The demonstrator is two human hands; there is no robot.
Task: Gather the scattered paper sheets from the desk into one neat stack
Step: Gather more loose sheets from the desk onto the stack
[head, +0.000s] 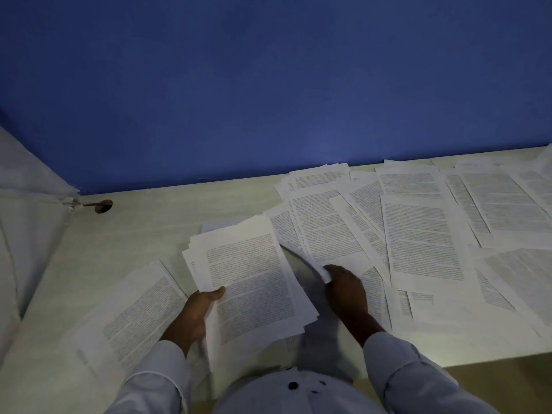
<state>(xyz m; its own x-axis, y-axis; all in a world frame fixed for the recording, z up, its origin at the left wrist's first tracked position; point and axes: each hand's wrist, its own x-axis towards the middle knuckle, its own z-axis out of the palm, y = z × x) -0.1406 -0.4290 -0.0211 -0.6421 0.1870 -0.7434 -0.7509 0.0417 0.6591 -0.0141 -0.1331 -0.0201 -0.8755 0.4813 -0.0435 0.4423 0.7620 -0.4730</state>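
Pale wood-grain counter point(167, 210) runs under a blue wall point(268, 85). Near the counter's front edge, the left grip point(200, 312) holds the gathered stack point(248, 282) of printed sheets. The thumb is curled over the top page at the stack's lower left edge, and the fingers are hidden beneath. The stack sits tilted, its edges fanned and not yet squared.

Just right of the stack, the right grip point(346, 291) pinches the near corner of a single printed sheet point(322, 228), and the corner is crumpled between thumb and fingers. To the right of the stack and beyond it, scattered sheets point(424, 243) overlap one another as far as the wall. Left of the stack, a few more sheets point(137, 318) lie flat at an angle, partly under the left wrist. Well to the left of the stack, by the wall, a dark round hole point(103, 206) opens in the counter beside pale cloth point(27, 204).
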